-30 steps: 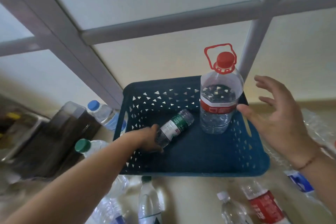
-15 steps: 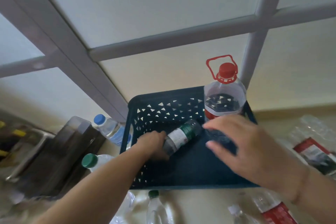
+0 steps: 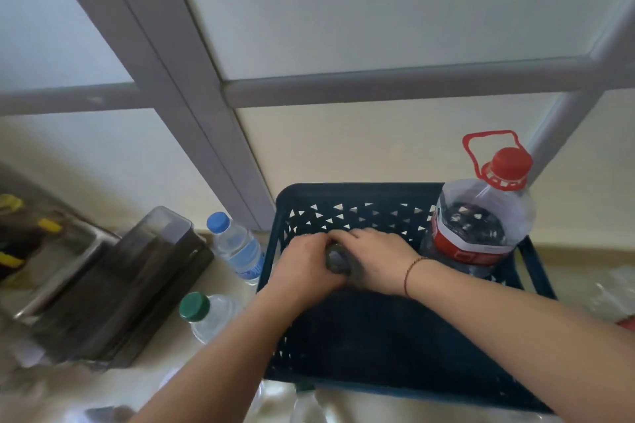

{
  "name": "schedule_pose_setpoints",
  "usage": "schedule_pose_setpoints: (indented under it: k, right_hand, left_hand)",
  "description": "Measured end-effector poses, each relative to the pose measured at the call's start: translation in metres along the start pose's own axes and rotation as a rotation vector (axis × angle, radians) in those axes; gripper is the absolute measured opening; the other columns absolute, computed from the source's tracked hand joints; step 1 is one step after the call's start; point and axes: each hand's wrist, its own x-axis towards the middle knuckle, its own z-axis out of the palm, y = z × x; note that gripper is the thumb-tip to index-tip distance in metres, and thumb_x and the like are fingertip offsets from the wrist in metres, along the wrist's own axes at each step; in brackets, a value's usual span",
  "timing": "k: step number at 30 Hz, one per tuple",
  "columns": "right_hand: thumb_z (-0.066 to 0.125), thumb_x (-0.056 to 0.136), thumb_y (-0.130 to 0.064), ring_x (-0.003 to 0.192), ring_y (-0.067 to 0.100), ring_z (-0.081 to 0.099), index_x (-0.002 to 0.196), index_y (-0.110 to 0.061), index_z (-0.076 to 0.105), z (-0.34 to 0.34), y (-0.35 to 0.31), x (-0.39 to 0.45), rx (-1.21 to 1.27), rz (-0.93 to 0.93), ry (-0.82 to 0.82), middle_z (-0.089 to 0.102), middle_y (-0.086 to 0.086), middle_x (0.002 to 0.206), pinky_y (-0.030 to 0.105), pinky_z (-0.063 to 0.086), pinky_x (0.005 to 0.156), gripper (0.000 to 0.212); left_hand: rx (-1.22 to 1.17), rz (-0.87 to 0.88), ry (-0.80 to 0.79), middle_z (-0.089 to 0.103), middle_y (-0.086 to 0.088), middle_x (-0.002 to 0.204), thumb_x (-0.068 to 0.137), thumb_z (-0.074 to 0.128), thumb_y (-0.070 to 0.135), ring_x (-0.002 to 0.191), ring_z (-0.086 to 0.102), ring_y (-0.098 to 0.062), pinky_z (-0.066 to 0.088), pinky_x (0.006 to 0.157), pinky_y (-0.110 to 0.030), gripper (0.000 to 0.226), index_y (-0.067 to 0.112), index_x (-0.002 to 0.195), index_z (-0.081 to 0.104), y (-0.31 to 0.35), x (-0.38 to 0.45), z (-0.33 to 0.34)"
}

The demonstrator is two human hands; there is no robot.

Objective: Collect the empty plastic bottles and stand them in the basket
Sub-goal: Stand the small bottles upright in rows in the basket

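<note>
2 hands (image 3: 343,261) at frame centre, fingers (image 3: 347,236) wrapped round small bottle (image 3: 336,259) inside basket (image 3: 357,191); could tip over if released tilted.

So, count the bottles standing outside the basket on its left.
2: a blue-capped bottle against the basket, and a green-capped bottle nearer the camera. More may be hidden below the arms.

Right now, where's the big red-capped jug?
In the head view, the big red-capped jug stands upright in the blue basket's far right corner, just right of the right hand.
</note>
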Motion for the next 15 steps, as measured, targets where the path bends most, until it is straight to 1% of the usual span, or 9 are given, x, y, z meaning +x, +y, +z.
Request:
schedule_pose_setpoints:
  k: [2, 4, 5, 6, 8, 9, 11, 13, 15]
  right_hand:
    - [0.069, 0.078, -0.041, 0.109, 0.028, 0.062, 0.141, -0.042, 0.022, -0.011, 0.007, -0.004, 0.157, 0.046, 0.062, 0.061, 0.0, 0.124, 0.041, 0.055, 0.08, 0.079]
    - [0.074, 0.073, -0.031, 0.102, 0.026, 0.065, 0.141, -0.039, 0.026, -0.021, 0.012, -0.013, 0.379, 0.097, 0.116, 0.066, 0.002, 0.117, 0.041, 0.056, 0.083, 0.084]
    - [0.077, 0.071, -0.026, 0.098, 0.024, 0.066, 0.137, -0.035, 0.034, -0.023, 0.014, -0.018, 0.481, 0.115, 0.144, 0.068, 0.003, 0.112, 0.038, 0.056, 0.084, 0.08]
    - [0.08, 0.069, -0.022, 0.094, 0.021, 0.067, 0.131, -0.031, 0.042, -0.023, 0.014, -0.023, 0.564, 0.136, 0.165, 0.07, 0.002, 0.106, 0.035, 0.056, 0.083, 0.072]
    - [0.084, 0.067, -0.021, 0.089, 0.017, 0.068, 0.115, -0.023, 0.053, -0.019, 0.014, -0.032, 0.645, 0.163, 0.169, 0.07, 0.0, 0.099, 0.033, 0.056, 0.082, 0.057]
    - [0.084, 0.068, -0.024, 0.09, 0.017, 0.067, 0.111, -0.021, 0.055, -0.018, 0.012, -0.036, 0.647, 0.161, 0.158, 0.07, -0.001, 0.099, 0.033, 0.056, 0.083, 0.053]
    - [0.081, 0.074, -0.031, 0.094, 0.015, 0.063, 0.111, -0.022, 0.056, -0.02, 0.011, -0.04, 0.629, 0.154, 0.159, 0.067, -0.003, 0.103, 0.027, 0.05, 0.082, 0.046]
    - [0.076, 0.079, -0.034, 0.099, 0.013, 0.06, 0.115, -0.023, 0.056, -0.027, 0.01, -0.043, 0.61, 0.136, 0.235, 0.065, -0.005, 0.108, 0.023, 0.043, 0.083, 0.043]
    - [0.071, 0.084, -0.029, 0.099, 0.016, 0.059, 0.116, -0.022, 0.055, -0.034, 0.01, -0.042, 0.578, 0.07, 0.294, 0.064, -0.002, 0.108, 0.03, 0.046, 0.089, 0.037]
  left_hand:
    - [-0.255, -0.058, 0.025, 0.067, 0.009, 0.106, 0.067, 0.087, 0.025, 0.09, 0.064, -0.008, 0.051, 0.078, -0.02, 0.064, 0.028, 0.123, 0.055, -0.002, 0.003, -0.007]
    - [-0.56, -0.069, -0.126, 0.064, 0.006, 0.114, 0.067, 0.089, 0.013, 0.093, 0.067, -0.008, 0.054, 0.078, -0.021, 0.095, 0.033, 0.142, 0.034, -0.003, 0.008, -0.007]
    - [-0.613, -0.052, -0.231, 0.063, 0.005, 0.119, 0.069, 0.088, 0.007, 0.097, 0.068, -0.009, 0.057, 0.08, -0.023, 0.105, 0.034, 0.147, 0.024, -0.002, 0.012, -0.001]
    - [-0.579, -0.018, -0.319, 0.062, 0.004, 0.123, 0.07, 0.086, 0.003, 0.101, 0.068, -0.01, 0.057, 0.082, -0.024, 0.107, 0.032, 0.149, 0.02, 0.0, 0.016, 0.006]
    - [-0.377, 0.045, -0.401, 0.061, 0.005, 0.12, 0.072, 0.083, 0.004, 0.107, 0.064, -0.013, 0.052, 0.089, -0.024, 0.088, 0.022, 0.143, 0.033, 0.008, 0.024, 0.017]
    - [-0.292, 0.064, -0.407, 0.062, 0.005, 0.115, 0.075, 0.081, 0.006, 0.106, 0.063, -0.014, 0.05, 0.089, -0.024, 0.068, 0.019, 0.131, 0.045, 0.012, 0.027, 0.02]
    - [-0.208, 0.076, -0.427, 0.064, 0.003, 0.103, 0.079, 0.078, 0.01, 0.096, 0.062, -0.013, 0.05, 0.079, -0.019, 0.037, 0.022, 0.106, 0.056, 0.016, 0.031, 0.021]
    - [-0.169, 0.093, -0.44, 0.068, -0.001, 0.098, 0.079, 0.079, 0.013, 0.09, 0.064, -0.016, 0.051, 0.071, -0.018, 0.027, 0.018, 0.098, 0.061, 0.017, 0.033, 0.02]
    - [-0.08, 0.144, -0.439, 0.07, -0.008, 0.099, 0.08, 0.08, 0.016, 0.094, 0.066, -0.022, 0.055, 0.08, -0.03, 0.027, 0.01, 0.101, 0.065, 0.019, 0.035, 0.019]
